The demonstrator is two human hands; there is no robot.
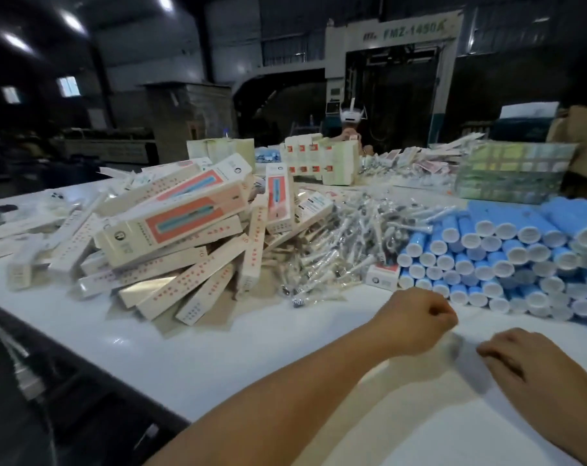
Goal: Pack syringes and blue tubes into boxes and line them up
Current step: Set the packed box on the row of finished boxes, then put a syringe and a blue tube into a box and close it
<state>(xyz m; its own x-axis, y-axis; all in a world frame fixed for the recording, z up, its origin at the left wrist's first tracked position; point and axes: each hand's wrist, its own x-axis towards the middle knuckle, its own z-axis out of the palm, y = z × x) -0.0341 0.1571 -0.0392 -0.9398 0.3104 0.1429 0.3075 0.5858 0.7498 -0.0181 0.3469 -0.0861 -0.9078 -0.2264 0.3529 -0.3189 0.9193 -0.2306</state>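
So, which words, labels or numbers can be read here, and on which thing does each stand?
"FMZ-1450A": green letters on the big machine at the back.
Print and red marks on the boxes in the heap: too blurred to read.
Small red-and-white box beside the blue tubes: logo unreadable.

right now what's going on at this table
A person is packing at a white table. Both hands work close together near the front edge: the left hand is curled, the right hand is beside it, and something blurred and pale lies between them, too smeared to identify. A heap of boxes lies to the left, wrapped syringes in the middle, stacked blue tubes on the right.
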